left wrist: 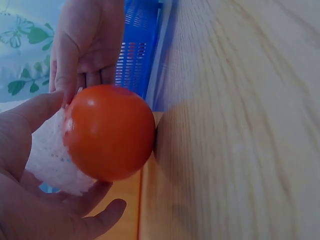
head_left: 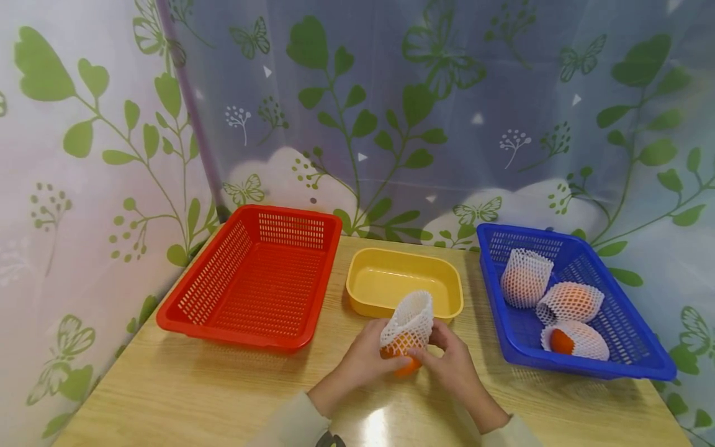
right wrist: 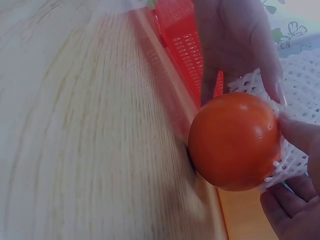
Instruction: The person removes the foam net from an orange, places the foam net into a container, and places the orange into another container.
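Note:
A smooth, round orange fruit is partly covered by a white foam net sleeve. The sleeve's loose end stands up above the fruit, whose bare lower side touches or nearly touches the table. From the left, my left hand grips the sleeve and fruit with thumb and fingers. My right hand pinches the net's edge on the other side. In the left wrist view, the fruit bulges bare from the sleeve. The right wrist view shows both thumbs at the sleeve's rim beside the fruit.
A yellow tray is just behind my hands. At the left sits a red basket with nothing in it. The blue basket at the right contains three net-wrapped fruits. A patterned curtain hangs behind the wooden table.

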The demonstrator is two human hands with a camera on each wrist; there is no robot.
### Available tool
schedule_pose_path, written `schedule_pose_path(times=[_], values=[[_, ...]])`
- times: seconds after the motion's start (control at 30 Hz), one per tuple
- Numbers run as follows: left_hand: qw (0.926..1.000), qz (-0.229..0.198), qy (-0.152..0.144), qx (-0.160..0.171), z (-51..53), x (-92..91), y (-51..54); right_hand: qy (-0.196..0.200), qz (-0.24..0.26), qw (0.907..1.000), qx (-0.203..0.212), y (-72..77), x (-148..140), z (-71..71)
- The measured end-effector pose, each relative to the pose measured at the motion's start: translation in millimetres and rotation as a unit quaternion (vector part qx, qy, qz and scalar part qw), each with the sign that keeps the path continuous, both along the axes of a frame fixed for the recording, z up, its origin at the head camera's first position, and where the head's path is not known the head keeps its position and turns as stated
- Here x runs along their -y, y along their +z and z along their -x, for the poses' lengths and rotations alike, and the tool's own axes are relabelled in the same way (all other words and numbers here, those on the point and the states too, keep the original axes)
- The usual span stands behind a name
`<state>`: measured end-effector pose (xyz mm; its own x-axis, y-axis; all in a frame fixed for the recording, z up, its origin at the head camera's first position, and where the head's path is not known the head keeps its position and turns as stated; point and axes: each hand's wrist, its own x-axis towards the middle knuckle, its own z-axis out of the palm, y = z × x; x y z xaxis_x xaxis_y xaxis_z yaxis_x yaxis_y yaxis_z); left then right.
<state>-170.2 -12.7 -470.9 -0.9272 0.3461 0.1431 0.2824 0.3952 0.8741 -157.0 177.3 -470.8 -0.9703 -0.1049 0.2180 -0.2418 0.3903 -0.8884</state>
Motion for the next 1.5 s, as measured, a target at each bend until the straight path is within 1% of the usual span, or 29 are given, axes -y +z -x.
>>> schedule_pose_path(times=[0.13,0.3,0.47,0.6,0.7,0.8,0.93,1.03,1.07,1.17,1.27,1.4,1.5], values=[[1.0,-0.002,0.002,0.001,-0.5,-3.9,2.6,-0.005,-0.002,0.9999,-0.008,-0.1,1.1,0.8],[1.0,0.003,0.005,-0.003,0.4,-4.2,2.3,-0.031,-0.013,0.9993,-0.015,-0.8,3.7,3.6],[0.9997,0.017,0.011,0.016,0.6,-2.6,2.3,-0.069,-0.022,0.9971,-0.022,1.4,5.1,7.8],[0.9994,0.017,0.004,0.029,0.6,-2.7,1.2,-0.089,-0.013,0.9955,-0.029,4.8,5.5,10.0],[0.999,0.015,-0.003,0.042,0.5,-2.2,1.6,-0.095,0.014,0.9947,-0.036,6.3,4.2,13.1],[0.9985,0.028,-0.008,0.047,0.5,-0.5,3.7,-0.088,0.057,0.9934,-0.047,7.6,2.2,18.2],[0.9969,0.067,-0.015,0.038,1.7,1.5,6.3,-0.07,0.102,0.9904,-0.061,11.8,-1.5,26.9],[0.9955,0.086,-0.017,0.037,2.5,2.3,7.8,-0.077,0.1,0.9904,-0.056,16.4,-4.5,33.8],[0.9951,0.089,-0.017,0.038,2.6,2.6,8.2,-0.082,0.099,0.9907,-0.046,17.5,-5.6,36.4],[0.9949,0.089,-0.018,0.042,3.3,2.8,8.5,-0.1,0.087,0.9907,-0.028,20.3,-8.8,44.2],[0.9951,0.087,-0.018,0.042,3.8,2.3,7.1,-0.11,0.088,0.9899,-0.013,21.7,-11.9,51.0],[0.9946,0.096,-0.015,0.036,3.3,1.6,5.7,-0.117,0.087,0.9893,0.004,22.0,-14.7,56.6],[0.994,0.104,-0.012,0.033,2.3,1.9,5.5,-0.12,0.082,0.9893,0.009,21.6,-15.4,60.1]])
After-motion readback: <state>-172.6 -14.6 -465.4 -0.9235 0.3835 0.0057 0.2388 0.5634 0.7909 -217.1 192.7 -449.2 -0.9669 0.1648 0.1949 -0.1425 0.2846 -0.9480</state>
